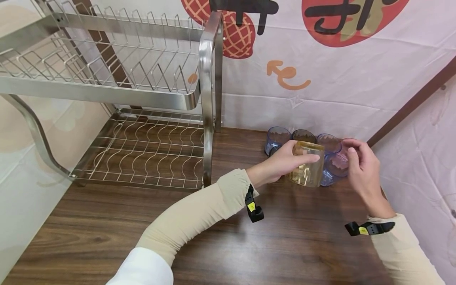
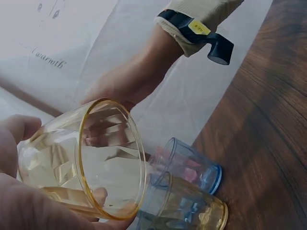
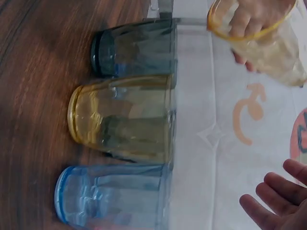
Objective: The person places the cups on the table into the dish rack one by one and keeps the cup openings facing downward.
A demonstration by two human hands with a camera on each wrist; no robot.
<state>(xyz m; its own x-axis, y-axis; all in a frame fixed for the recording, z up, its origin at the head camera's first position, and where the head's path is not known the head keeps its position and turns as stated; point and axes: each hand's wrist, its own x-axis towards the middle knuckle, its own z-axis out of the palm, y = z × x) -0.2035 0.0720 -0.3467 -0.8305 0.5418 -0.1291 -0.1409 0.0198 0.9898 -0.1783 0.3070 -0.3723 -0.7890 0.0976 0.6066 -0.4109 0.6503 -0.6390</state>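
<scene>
And the left hand (image 1: 279,163) has its fingers curled round the amber glass (image 1: 306,174), mouth tipped toward the bench (image 1: 249,253), the right hand (image 1: 365,170) just rightward, fingers loosely parted, holding nothing

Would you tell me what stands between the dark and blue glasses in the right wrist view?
In the right wrist view, a yellow glass stands between the dark glass and the blue glass; the left hand grips a separate yellow tumbler.
</scene>
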